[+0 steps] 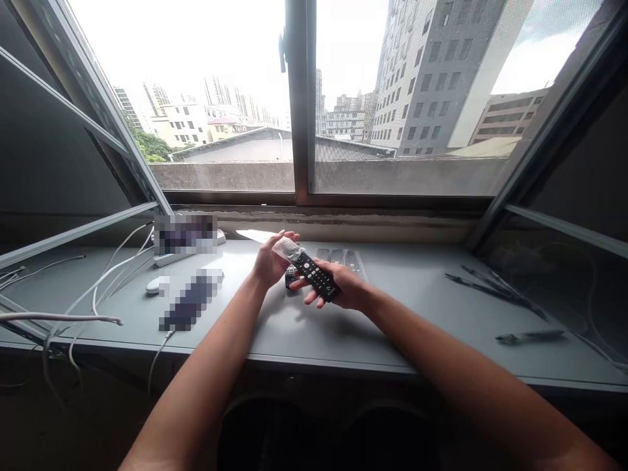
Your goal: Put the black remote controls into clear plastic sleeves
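Note:
A black remote control [315,276] with white buttons lies across the palm of my right hand [343,288], above the grey sill. Its far end sits inside a clear plastic sleeve [286,248]. My left hand [271,260] pinches that sleeve at the remote's top end. A second small dark object [290,279] shows just below my left hand; what it is I cannot tell. Several more wrapped remotes [341,258] lie side by side on the sill right behind my hands.
The grey sill [422,294] runs under a wide window. Left of my hands lie a white power strip [173,258], white cables [105,278], a white mouse [154,285] and a blurred dark device [189,304]. Dark thin tools [495,288] rest at the right.

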A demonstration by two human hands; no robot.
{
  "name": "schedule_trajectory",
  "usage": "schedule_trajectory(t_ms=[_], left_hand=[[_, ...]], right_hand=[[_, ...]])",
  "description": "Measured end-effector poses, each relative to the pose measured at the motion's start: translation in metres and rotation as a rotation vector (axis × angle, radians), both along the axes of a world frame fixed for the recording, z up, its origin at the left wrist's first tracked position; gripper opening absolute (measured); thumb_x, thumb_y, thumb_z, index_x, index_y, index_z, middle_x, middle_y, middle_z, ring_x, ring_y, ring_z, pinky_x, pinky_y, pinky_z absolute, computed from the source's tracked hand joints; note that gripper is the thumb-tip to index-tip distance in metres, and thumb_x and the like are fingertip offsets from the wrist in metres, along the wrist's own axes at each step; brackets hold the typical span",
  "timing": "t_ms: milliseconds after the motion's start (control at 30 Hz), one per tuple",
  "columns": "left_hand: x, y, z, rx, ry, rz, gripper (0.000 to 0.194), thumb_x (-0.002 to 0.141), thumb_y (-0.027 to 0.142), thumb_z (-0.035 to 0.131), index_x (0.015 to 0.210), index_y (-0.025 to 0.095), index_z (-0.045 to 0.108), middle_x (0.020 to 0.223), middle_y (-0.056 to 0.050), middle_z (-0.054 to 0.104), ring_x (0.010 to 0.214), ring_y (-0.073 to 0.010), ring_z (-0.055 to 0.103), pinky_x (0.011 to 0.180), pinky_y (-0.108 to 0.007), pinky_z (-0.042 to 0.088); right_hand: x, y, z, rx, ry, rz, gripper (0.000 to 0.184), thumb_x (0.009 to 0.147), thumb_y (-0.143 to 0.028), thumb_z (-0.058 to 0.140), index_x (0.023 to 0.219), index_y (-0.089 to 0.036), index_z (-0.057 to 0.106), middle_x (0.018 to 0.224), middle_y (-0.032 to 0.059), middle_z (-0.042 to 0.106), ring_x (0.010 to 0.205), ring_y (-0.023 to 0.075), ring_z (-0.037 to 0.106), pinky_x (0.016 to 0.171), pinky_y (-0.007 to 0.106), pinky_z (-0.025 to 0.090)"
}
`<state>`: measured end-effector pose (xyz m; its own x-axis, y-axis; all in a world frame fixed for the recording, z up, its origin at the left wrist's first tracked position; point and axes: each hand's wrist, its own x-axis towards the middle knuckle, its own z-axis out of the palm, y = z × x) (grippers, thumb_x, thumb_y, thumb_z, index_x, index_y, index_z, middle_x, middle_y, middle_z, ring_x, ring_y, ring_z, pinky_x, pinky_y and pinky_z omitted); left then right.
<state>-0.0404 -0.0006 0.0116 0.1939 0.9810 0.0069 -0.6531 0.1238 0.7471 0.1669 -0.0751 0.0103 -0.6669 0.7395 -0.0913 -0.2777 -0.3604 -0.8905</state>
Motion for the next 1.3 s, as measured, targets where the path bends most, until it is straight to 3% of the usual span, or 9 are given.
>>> schedule_trajectory(t_ms=[200,400,500,700,833,967,1067,1200,1300], left_hand=[[0.001,0.000,-0.006,0.046,0.087,-0.149,0.035,0.088,0.027,0.080,0.120,0.013,0.079,0.128,-0.017,0.077,0.107,-0.0259,0.076,0.091,-0.033,0.061],[-0.002,-0.003,-0.006,0.104,0.147,-0.289,0.044,0.089,0.030,0.080,0.131,0.017,0.078,0.132,-0.018,0.076,0.113,-0.0323,0.075,0.095,-0.040,0.060],[-0.002,-0.005,-0.005,0.113,0.179,-0.324,0.046,0.090,0.032,0.080,0.133,0.016,0.078,0.135,-0.019,0.075,0.113,-0.0334,0.075,0.091,-0.039,0.060],[0.002,-0.002,-0.008,0.162,0.216,-0.197,0.042,0.090,0.039,0.087,0.126,0.017,0.079,0.116,-0.013,0.078,0.087,-0.0218,0.075,0.071,-0.030,0.059],[0.004,0.001,-0.011,0.199,0.183,-0.147,0.036,0.087,0.030,0.092,0.118,0.014,0.082,0.113,-0.013,0.080,0.091,-0.0204,0.077,0.079,-0.027,0.060],[0.005,0.001,-0.012,0.214,0.196,-0.188,0.032,0.089,0.025,0.091,0.116,0.011,0.082,0.118,-0.017,0.081,0.094,-0.0212,0.078,0.084,-0.027,0.060],[0.005,0.001,-0.011,0.211,0.179,-0.159,0.032,0.088,0.022,0.090,0.117,0.011,0.082,0.118,-0.016,0.082,0.093,-0.0207,0.079,0.085,-0.028,0.061],[0.005,0.007,-0.008,0.159,0.038,0.045,0.035,0.086,0.014,0.089,0.120,0.014,0.080,0.120,-0.013,0.082,0.095,-0.0185,0.079,0.088,-0.026,0.062],[0.001,0.013,-0.008,0.143,-0.032,0.176,0.036,0.087,0.011,0.087,0.121,0.015,0.078,0.122,-0.011,0.082,0.099,-0.0174,0.079,0.091,-0.025,0.062]], right_hand=[[0.003,0.000,0.001,0.014,0.025,-0.012,0.039,0.117,-0.040,0.033,0.142,-0.016,0.052,0.119,0.0225,0.083,0.063,0.0220,0.080,0.038,0.022,0.052],[0.000,-0.002,0.001,0.094,0.024,-0.080,0.044,0.116,-0.041,0.036,0.156,-0.023,0.042,0.116,0.0181,0.084,0.066,0.0231,0.081,0.040,0.022,0.053],[-0.002,-0.002,0.001,0.121,0.019,-0.112,0.043,0.116,-0.041,0.040,0.154,-0.022,0.045,0.113,0.0174,0.084,0.067,0.0236,0.081,0.040,0.023,0.054],[-0.004,0.002,-0.003,0.138,0.012,-0.290,0.028,0.115,-0.036,0.047,0.131,-0.018,0.061,0.121,0.0171,0.080,0.072,0.0249,0.083,0.038,0.025,0.055],[-0.007,0.003,-0.006,0.144,0.000,-0.375,0.018,0.114,-0.037,0.052,0.117,-0.020,0.058,0.115,0.0111,0.076,0.075,0.0246,0.083,0.040,0.028,0.059],[-0.010,0.003,-0.007,0.173,-0.025,-0.417,0.023,0.115,-0.044,0.051,0.120,-0.022,0.055,0.096,0.0048,0.073,0.071,0.0242,0.081,0.040,0.029,0.060],[-0.011,0.004,-0.008,0.178,-0.031,-0.424,0.024,0.114,-0.044,0.053,0.120,-0.021,0.057,0.096,0.0058,0.074,0.072,0.0241,0.082,0.043,0.030,0.063],[-0.008,0.007,-0.010,0.207,-0.092,-0.438,0.016,0.108,-0.032,0.066,0.112,-0.017,0.065,0.110,0.0116,0.077,0.080,0.0228,0.083,0.057,0.031,0.070],[-0.006,0.009,-0.012,0.239,-0.158,-0.419,0.016,0.107,-0.030,0.068,0.109,-0.015,0.067,0.105,0.0137,0.079,0.071,0.0206,0.081,0.052,0.028,0.067]])
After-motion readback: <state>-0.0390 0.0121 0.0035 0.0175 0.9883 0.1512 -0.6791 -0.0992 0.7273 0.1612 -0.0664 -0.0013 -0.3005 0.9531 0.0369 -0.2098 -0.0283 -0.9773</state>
